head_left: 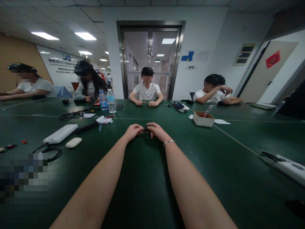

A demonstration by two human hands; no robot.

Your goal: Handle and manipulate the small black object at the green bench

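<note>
Both arms reach forward over the dark green table [143,178]. Between the fingertips of my two hands is a small dark object [146,129], its kind too small to make out. Its left end is pinched by my left hand [133,132], thumb and fingers closed together. My right hand [156,131], with a silver bangle at the wrist, is closed on the object's right side, fingers curled and pointing down toward the tabletop. Part of the object is hidden behind the fingers.
A white power bank-like box [60,133], a white oval case [73,142] and cables [56,155] lie left. Two water bottles [111,101] stand beyond. A small carton [203,119] sits right; a white device [292,168] lies far right. Several people sit around the table.
</note>
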